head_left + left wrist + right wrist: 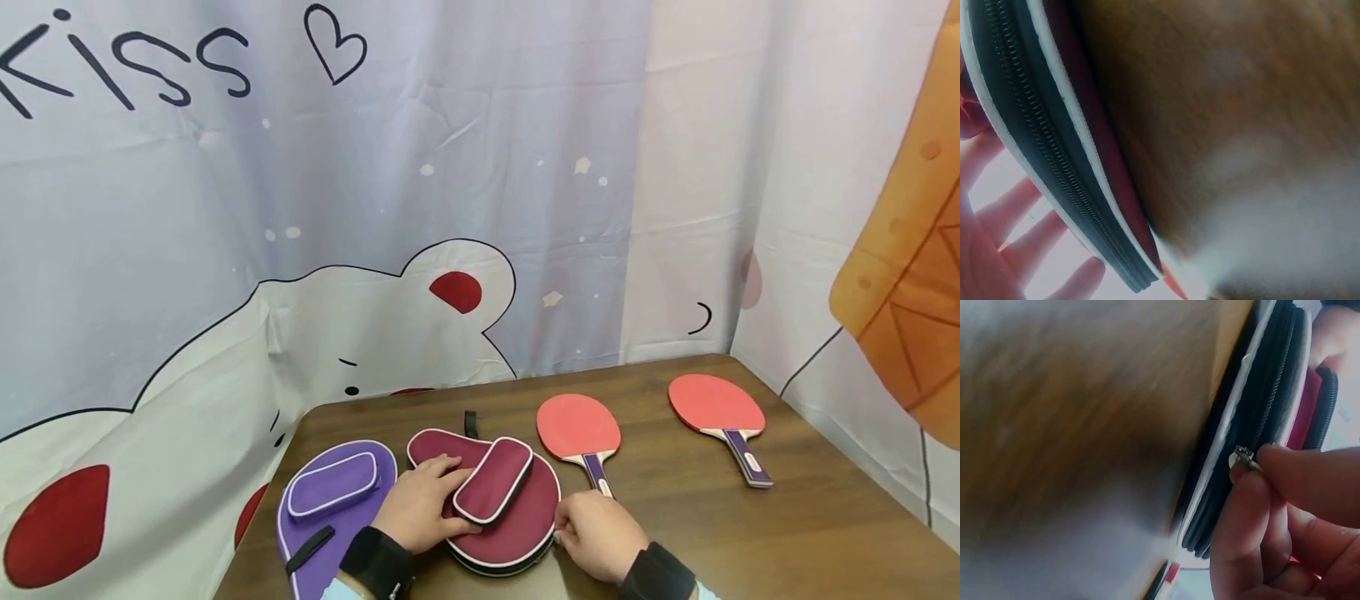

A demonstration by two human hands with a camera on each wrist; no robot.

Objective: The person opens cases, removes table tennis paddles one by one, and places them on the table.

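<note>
Head view: maroon paddle case (498,508) lies on the brown counter (750,533) at about 6 o'clock, near the front edge. Left hand (420,504) rests flat on the case's top, fingers straight, fingertips against the raised pocket; its grip is slack, closed round nothing. Right hand (596,533) sits at the case's 3 o'clock edge, fingers curled in at the seam. Purple paddle case (330,508) lies just beside the maroon one, at its 9 o'clock, with a black strap at its near end. First red paddle (580,433) lies at the maroon case's 1 o'clock, handle pointing toward the right hand; second red paddle (720,412) lies farther out at 2 o'clock, well apart. Printed cartoon curtain (300,208) hangs behind the counter. Left wrist view: blurred; the maroon case's edge with white piping and a dark zipper track runs diagonally, spread fingers (1016,250) at 7 o'clock. Right wrist view: thumb and forefinger pinch the small metal zipper pull (1243,456) on the case's black zipper band, so the right grip is closed on the pull.
</note>
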